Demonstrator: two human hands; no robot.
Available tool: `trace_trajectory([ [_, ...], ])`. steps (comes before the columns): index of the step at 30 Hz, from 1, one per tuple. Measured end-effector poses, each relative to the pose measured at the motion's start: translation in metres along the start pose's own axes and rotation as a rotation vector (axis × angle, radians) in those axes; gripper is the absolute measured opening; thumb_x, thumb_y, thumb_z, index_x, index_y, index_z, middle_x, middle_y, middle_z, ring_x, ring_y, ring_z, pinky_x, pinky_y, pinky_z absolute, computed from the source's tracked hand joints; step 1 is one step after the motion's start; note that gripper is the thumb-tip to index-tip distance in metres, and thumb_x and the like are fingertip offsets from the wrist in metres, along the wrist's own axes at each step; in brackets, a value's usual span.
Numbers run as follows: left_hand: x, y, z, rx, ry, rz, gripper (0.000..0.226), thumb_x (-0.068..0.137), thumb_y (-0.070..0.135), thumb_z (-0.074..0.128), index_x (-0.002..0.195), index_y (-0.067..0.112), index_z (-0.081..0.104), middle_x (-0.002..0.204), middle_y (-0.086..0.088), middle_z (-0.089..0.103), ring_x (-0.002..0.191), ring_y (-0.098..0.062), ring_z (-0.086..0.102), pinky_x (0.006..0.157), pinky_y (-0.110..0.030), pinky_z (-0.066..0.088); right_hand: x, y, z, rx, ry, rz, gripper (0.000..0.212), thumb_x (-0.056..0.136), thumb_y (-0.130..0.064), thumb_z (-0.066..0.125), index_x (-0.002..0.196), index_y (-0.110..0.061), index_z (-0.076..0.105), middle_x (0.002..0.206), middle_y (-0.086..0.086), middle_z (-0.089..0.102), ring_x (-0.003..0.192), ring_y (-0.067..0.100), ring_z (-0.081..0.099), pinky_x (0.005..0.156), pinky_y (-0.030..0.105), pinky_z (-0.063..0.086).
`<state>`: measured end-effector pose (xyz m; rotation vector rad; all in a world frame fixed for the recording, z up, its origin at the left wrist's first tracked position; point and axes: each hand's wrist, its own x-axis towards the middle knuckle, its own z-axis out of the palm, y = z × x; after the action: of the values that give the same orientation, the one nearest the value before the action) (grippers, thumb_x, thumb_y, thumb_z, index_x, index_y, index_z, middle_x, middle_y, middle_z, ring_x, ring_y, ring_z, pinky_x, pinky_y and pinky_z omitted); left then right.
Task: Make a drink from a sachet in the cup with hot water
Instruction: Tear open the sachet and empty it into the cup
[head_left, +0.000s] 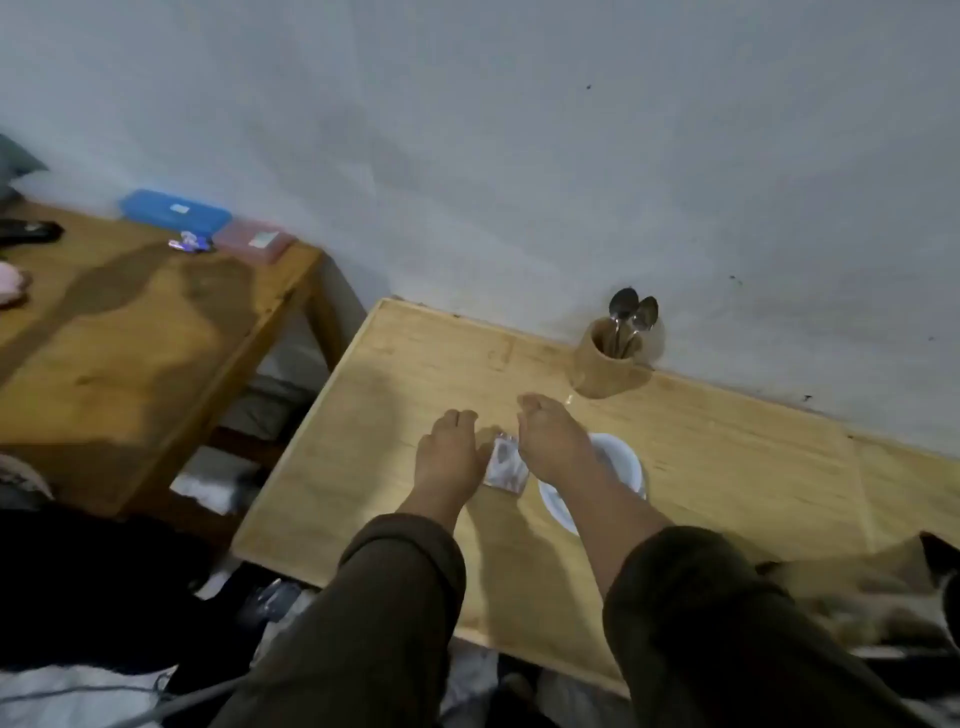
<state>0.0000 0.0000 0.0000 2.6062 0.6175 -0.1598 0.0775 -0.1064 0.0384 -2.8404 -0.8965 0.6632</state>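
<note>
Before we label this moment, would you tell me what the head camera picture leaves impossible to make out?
- Sachet: print blurred, and whether it is torn open is hidden between the left hand and right hand.
- Cup: contents hidden by the right hand and forearm.
- Spoons: handles hidden inside the wooden holder.
- Dark object: cut off by the right edge.

We can read no text: the print on the sachet (505, 466) and the labels on the blue box (174, 211) and pink box (254, 240) are blurred.
</note>
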Motion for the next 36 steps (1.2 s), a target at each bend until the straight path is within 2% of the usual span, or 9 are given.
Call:
trace_trajectory([
  [4,0.01,0.006,0.015,-0.054,-0.005,-0.14,0.042,0.093,0.035,0.05,0.129,0.013,0.05,0.13,-0.007,0.052,0.119,-0.025,0.053,0.093,-0.035,0.045,0.03,0.008,0.004,0.045,-0.102,0.011,0.042,0.093,-0.008,0.05,0.135,-0.01,0.047,0.136,0.012,0.052,0.122,0.028,0.052,0.101,0.035,0.046],
  [8,0.015,0.014,0.033,-0.115,-0.025,-0.233,0.039,0.088,0.034,0.059,0.119,0.011,0.054,0.122,-0.009,0.055,0.113,-0.028,0.056,0.088,-0.037,0.046,0.048,0.012,0.013,0.073,-0.152,-0.002,0.043,0.092,-0.006,0.051,0.133,-0.014,0.051,0.133,0.011,0.057,0.117,0.029,0.057,0.093,0.032,0.047],
  [13,0.017,0.011,0.047,-0.157,-0.027,-0.308,0.037,0.084,0.033,0.065,0.111,0.011,0.055,0.114,-0.008,0.058,0.105,-0.027,0.057,0.084,-0.038,0.048,0.061,0.016,0.026,0.014,-0.204,-0.04,0.028,0.089,-0.007,0.053,0.115,-0.01,0.065,0.117,0.012,0.066,0.104,0.03,0.063,0.084,0.03,0.05],
  [16,0.017,0.011,0.052,-0.202,0.009,-0.339,0.035,0.081,0.032,0.068,0.108,0.013,0.057,0.11,-0.008,0.06,0.1,-0.026,0.057,0.08,-0.037,0.047,0.064,0.016,0.028,0.049,-0.185,-0.018,0.027,0.088,-0.004,0.052,0.11,-0.01,0.066,0.113,0.011,0.066,0.101,0.029,0.063,0.08,0.031,0.049],
  [23,0.023,0.009,0.048,-0.32,-0.016,-0.308,0.031,0.081,0.022,0.068,0.111,0.016,0.064,0.11,-0.008,0.062,0.102,-0.024,0.059,0.082,-0.032,0.048,0.065,0.019,0.028,0.198,-0.133,-0.008,0.021,0.087,-0.013,0.058,0.102,-0.009,0.071,0.109,0.01,0.07,0.102,0.028,0.063,0.088,0.032,0.053],
  [28,0.025,0.01,0.033,-0.504,0.004,-0.361,0.009,0.083,0.015,0.061,0.091,0.017,0.065,0.088,-0.003,0.066,0.085,-0.018,0.06,0.07,-0.024,0.044,0.06,0.018,0.008,0.411,-0.044,0.058,0.009,0.082,-0.014,0.066,0.08,-0.02,0.073,0.091,0.007,0.067,0.082,0.023,0.06,0.068,0.026,0.044],
  [31,0.026,0.015,0.012,-0.584,0.059,-0.326,0.011,0.082,0.013,0.063,0.092,0.012,0.068,0.084,0.0,0.067,0.079,-0.012,0.059,0.063,-0.013,0.042,0.053,0.019,-0.013,0.453,-0.022,0.027,0.013,0.083,-0.019,0.066,0.072,-0.026,0.065,0.097,0.006,0.071,0.082,0.022,0.059,0.065,0.024,0.042],
  [34,0.026,0.024,-0.012,-0.651,0.068,-0.266,0.003,0.081,0.016,0.065,0.083,0.017,0.067,0.08,0.003,0.066,0.08,-0.016,0.062,0.072,-0.024,0.048,0.043,0.019,-0.039,0.496,0.004,0.004,0.009,0.085,-0.019,0.064,0.079,-0.023,0.069,0.097,0.003,0.066,0.082,0.017,0.054,0.057,0.022,0.037],
  [36,0.026,0.03,-0.032,-0.738,0.026,-0.213,0.009,0.082,0.019,0.063,0.073,0.022,0.063,0.076,0.002,0.064,0.08,-0.019,0.06,0.073,-0.028,0.047,0.033,0.018,-0.059,0.524,0.027,-0.01,0.009,0.084,-0.016,0.065,0.09,-0.014,0.073,0.089,0.002,0.06,0.083,0.016,0.051,0.062,0.02,0.036],
])
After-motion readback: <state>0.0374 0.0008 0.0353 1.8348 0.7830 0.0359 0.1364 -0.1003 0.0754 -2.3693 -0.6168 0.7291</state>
